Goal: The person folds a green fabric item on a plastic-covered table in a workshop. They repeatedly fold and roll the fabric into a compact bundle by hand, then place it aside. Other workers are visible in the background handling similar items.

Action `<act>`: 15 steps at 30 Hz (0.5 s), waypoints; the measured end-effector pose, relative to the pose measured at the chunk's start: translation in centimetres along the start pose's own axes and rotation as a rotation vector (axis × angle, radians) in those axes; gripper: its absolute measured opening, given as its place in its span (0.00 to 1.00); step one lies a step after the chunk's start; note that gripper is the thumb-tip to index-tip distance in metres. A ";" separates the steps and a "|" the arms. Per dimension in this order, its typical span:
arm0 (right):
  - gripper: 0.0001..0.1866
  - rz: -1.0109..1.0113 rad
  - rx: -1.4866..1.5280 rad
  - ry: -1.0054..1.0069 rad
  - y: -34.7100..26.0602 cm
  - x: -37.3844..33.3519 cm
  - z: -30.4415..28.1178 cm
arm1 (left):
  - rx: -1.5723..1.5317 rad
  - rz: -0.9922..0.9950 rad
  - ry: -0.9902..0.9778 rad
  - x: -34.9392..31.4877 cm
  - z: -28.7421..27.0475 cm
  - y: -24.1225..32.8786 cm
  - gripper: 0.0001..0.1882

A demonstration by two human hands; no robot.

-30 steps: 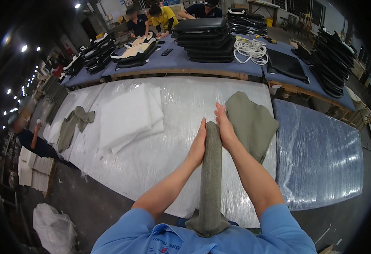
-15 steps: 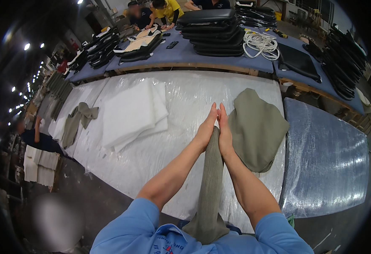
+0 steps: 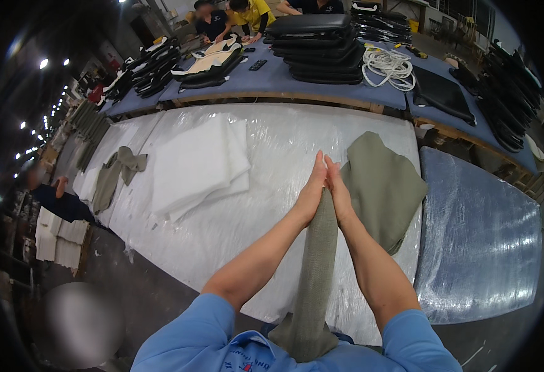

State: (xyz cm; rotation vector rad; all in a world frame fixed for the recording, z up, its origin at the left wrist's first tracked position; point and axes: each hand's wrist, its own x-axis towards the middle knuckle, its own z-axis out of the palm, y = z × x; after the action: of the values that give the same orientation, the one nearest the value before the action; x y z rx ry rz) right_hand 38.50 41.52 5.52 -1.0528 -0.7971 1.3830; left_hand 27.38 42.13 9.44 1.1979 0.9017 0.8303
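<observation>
A long, narrow piece of grey-green woven fabric [image 3: 319, 260] runs from my chest out over the plastic-covered table. Its far end is pinched between my two hands, held palm to palm with fingers stretched forward. My left hand [image 3: 312, 189] presses on its left side, my right hand [image 3: 339, 192] on its right. The near end spreads out wider against my shirt. Just right of my right hand lies a grey-green fabric cover [image 3: 385, 189], flat on the table. White padding sheets [image 3: 194, 164] are stacked left of my hands.
The worktable [image 3: 278, 130] is wrapped in clear plastic. At its right stands a blue plastic-wrapped surface [image 3: 480, 242]. Crumpled grey-green fabric [image 3: 112, 177] lies far left. Behind, a blue table [image 3: 241, 80] carries black cushion stacks [image 3: 315, 49] and coiled white rope [image 3: 388, 67]. Other people work beyond.
Both hands have shifted slightly right with the fabric end between them, partly because the view has moved. Their fingertips are now a little less evenly lined up.
</observation>
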 end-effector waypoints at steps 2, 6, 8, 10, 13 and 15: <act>0.47 -0.143 0.051 0.059 1.3 0.6 -0.2 | 0.057 0.041 -0.005 0.7 0.2 -0.1 0.43; 0.46 -0.185 -0.070 -0.002 1.0 0.4 0.1 | 0.034 0.092 0.031 0.9 -1.0 -0.9 0.43; 0.45 -0.124 -0.137 0.014 -0.1 -0.7 0.3 | 0.032 0.120 0.091 0.2 -1.6 -1.5 0.44; 0.45 -0.055 -0.108 0.000 -1.5 -1.9 0.1 | -0.024 0.008 0.047 -1.6 -0.7 -1.3 0.45; 0.44 -0.048 -0.049 0.040 -1.4 -3.2 -0.1 | -0.071 -0.052 -0.030 -4.0 0.4 0.0 0.46; 0.44 -0.129 -0.008 0.040 -0.3 -3.3 0.1 | -0.062 -0.044 -0.063 -4.4 0.0 0.4 0.46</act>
State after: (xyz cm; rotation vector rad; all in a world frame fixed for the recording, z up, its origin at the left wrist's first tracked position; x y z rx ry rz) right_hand 38.30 38.31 6.31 -1.0150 -0.8272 1.2470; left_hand 25.49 38.23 10.39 1.1400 0.8421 0.7751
